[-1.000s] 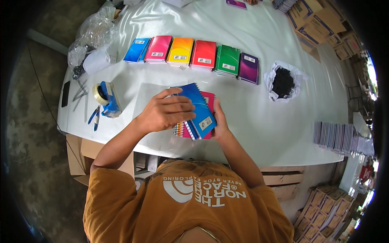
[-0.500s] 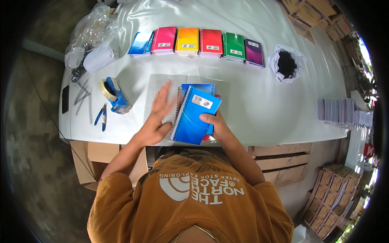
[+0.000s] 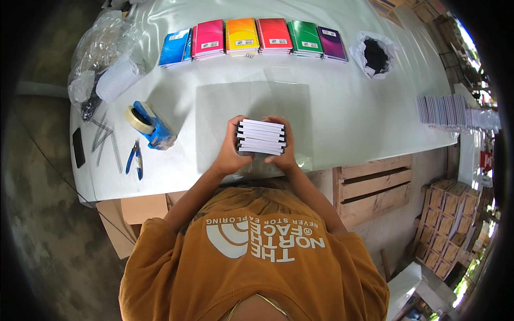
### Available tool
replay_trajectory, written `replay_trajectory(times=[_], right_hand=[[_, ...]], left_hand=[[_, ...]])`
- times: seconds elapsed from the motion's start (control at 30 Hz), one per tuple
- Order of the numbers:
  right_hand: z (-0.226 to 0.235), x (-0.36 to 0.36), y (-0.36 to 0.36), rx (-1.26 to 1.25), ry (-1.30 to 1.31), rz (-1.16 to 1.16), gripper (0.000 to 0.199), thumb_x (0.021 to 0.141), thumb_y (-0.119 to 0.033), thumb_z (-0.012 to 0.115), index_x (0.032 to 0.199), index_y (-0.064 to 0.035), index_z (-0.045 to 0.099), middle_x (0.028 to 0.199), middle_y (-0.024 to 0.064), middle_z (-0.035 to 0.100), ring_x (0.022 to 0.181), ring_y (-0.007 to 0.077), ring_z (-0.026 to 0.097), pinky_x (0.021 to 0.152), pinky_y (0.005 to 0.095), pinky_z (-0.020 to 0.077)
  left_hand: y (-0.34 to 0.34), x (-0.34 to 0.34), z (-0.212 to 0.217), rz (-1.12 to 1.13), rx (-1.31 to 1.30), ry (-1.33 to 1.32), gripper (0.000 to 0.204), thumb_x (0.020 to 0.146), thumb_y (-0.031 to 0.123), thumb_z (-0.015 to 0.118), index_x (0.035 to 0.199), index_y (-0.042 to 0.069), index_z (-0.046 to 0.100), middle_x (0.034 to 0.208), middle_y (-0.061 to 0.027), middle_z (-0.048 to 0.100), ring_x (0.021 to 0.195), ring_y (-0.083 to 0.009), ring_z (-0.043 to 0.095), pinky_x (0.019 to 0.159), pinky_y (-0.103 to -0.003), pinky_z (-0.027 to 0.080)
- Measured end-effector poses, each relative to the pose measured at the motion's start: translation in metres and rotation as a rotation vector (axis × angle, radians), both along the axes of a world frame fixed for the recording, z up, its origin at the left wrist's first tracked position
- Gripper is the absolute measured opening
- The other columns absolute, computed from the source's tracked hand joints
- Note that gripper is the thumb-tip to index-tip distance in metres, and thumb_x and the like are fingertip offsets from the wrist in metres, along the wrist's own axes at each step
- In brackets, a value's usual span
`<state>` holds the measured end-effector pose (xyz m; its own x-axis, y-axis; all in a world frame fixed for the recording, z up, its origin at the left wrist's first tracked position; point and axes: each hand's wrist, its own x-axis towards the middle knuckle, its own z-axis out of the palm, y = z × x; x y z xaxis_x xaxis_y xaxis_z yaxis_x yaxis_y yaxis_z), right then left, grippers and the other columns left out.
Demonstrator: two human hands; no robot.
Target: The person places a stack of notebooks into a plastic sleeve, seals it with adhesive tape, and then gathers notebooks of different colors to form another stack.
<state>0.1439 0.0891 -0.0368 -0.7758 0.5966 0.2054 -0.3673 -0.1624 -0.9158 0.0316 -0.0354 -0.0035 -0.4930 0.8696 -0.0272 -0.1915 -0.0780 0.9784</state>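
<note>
Between my two hands stands a stack of spiral notebooks (image 3: 261,137), held on end so that the white page edges face up. My left hand (image 3: 233,147) is wrapped round its left side, and my right hand (image 3: 284,145) grips the right side. The notebooks' covers are hidden from this angle. Beneath them, a clear plastic sheet or bag (image 3: 214,101) lies flat on the table. Along the far side runs a row of notebook piles: blue (image 3: 175,47), pink (image 3: 209,37), yellow (image 3: 241,33), red (image 3: 274,33), green (image 3: 305,37) and purple (image 3: 332,43).
To the left are a blue tape dispenser (image 3: 152,125), blue-handled pliers (image 3: 135,159), loose wire spirals (image 3: 104,136), a phone-like black object (image 3: 78,147) and crumpled clear plastic (image 3: 99,48). A white bag with black contents (image 3: 376,56) sits far right, with stacked notebooks (image 3: 441,112) near the right edge.
My left hand, open before, has closed on the notebooks. The stack has turned from covers facing up to page edges facing up, now squared between both hands.
</note>
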Motion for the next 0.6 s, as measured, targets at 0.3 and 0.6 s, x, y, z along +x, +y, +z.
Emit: replay_trajectory(times=[0.3, 0.6], right_hand=[[-0.023, 0.000, -0.004, 0.132, -0.052, -0.073, 0.096, 0.043, -0.045, 0.090, 0.118, -0.0062, 0.044, 0.111, 0.0124, 0.052, 0.104, 0.0238, 0.052, 0.092, 0.0369, 0.0421], [0.062, 0.004, 0.019, 0.582, -0.701, -0.119, 0.070, 0.060, -0.042, 0.082, 0.109, 0.0006, 0.058, 0.094, 0.0170, 0.061, 0.087, 0.0288, 0.061, 0.075, 0.0363, 0.0494]], left_hand=[[0.001, -0.010, -0.025, -0.112, -0.020, 0.192, 0.071, 0.063, 0.001, 0.065, 0.126, 0.006, 0.031, 0.116, -0.0099, 0.043, 0.113, -0.0196, 0.043, 0.094, -0.033, 0.038], [-0.004, -0.017, 0.021, -0.071, -0.369, 0.168, 0.076, 0.069, 0.023, 0.080, 0.128, 0.000, 0.038, 0.114, -0.0180, 0.053, 0.101, -0.0260, 0.056, 0.083, -0.035, 0.047]])
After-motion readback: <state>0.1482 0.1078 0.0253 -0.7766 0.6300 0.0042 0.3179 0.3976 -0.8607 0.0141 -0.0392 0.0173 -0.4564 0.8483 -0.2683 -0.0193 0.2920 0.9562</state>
